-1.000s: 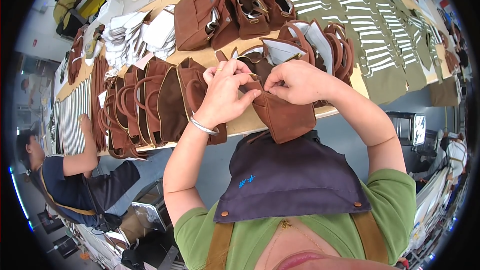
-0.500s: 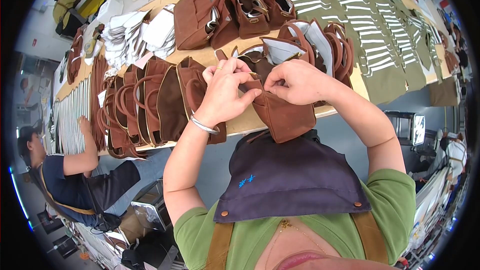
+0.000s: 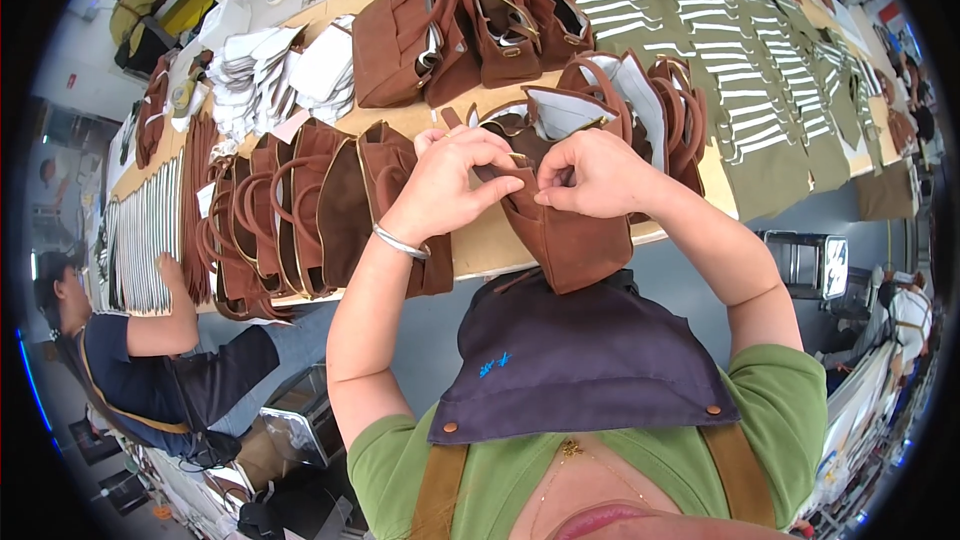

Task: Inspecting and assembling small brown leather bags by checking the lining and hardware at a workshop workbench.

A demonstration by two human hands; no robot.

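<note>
A brown handbag (image 3: 575,248) with a gold-coloured zip rests at the table's front edge, its end toward me and its lower part close against my apron. My left hand (image 3: 455,180) grips the upper edge of the bag, thumb and fingers closed about it. Beside it, the thumb and fingers of my right hand (image 3: 598,178) pinch the same edge a little to the right. Anything small between those fingertips is hidden. Behind my hands the bag's mouth gapes, with pale grey lining (image 3: 565,112) folded up.
Several brown handbags (image 3: 285,205) stand in a row at the left, and more (image 3: 400,45) at the back. White pieces (image 3: 255,75) and striped olive pieces (image 3: 760,90) cover other parts of the table (image 3: 480,235). A co-worker (image 3: 130,340) sits at the left; a stool (image 3: 815,262) stands right.
My right hand has come slightly lower, its fingertips now pinching at the bag's edge. My left hand keeps its hold with only a small shift. The whole view has moved slightly.
</note>
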